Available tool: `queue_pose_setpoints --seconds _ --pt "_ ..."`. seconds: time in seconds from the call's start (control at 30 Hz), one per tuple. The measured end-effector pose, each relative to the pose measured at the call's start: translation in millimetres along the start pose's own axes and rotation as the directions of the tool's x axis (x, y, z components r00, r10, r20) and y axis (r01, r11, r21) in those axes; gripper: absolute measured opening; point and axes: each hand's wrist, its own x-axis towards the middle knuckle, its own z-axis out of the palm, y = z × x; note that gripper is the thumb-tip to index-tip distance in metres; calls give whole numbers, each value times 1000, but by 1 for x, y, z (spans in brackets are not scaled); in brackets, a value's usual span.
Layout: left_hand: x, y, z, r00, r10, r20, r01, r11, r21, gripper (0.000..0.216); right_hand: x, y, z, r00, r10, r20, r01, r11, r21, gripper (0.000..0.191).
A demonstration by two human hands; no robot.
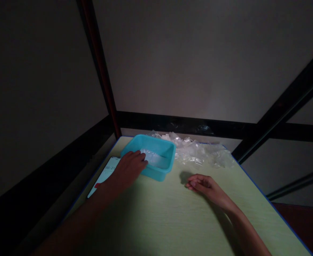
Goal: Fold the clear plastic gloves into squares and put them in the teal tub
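Note:
A light blue plastic basin (169,158) stands toward the far left of the table. Clear plastic packets (152,156) lie inside it. My left hand (131,166) is bent over the basin's near-left rim, fingers curled onto it; the thumb is hidden. To the right of the basin, my right hand (200,185) hovers low over the tabletop, its fingers curled in toward the thumb, with nothing visible in them. Crumpled clear plastic bags (199,151) spread along the far edge, beyond my right hand.
A phone (103,176) with a lit timer screen lies at the table's left edge, partly covered by my left forearm. The pale wooden table (161,220) has a blue edge. Behind it rise a grey wall panel (185,64) and dark frame bars (276,110).

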Motion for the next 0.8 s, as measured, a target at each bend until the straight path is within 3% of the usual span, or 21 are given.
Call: queue_pose_setpoints --seconds 0.2,0.3,0.4,0.5,0.6,0.7,0.8 --pt "16 -25 10 996 -84 -42 84 996 -8 14 0 2 0 999 32 -18 -31 1000 3 44" --pt "18 -25 15 990 -104 -93 103 995 -19 15 2 4 0 1000 20 -15 -21 1000 -3 45" --pt "13 -7 21 944 -68 -324 58 997 -42 21 3 5 0 1000 -1 -24 0 1000 -28 45" --pt "2 25 27 853 48 -519 -145 979 -147 19 5 6 1 998 -47 -36 43 994 -104 48" --pt "-8 57 35 864 134 -485 -311 900 -305 19 7 6 3 991 -104 -82 89 981 -173 47" --pt "-16 78 47 886 110 -451 -342 812 -473 19 12 8 1 966 -166 -197 119 966 -231 44" --pt "-20 89 63 883 39 -468 -346 727 -592 20 16 12 -13 886 -255 -388 113 929 -352 38"
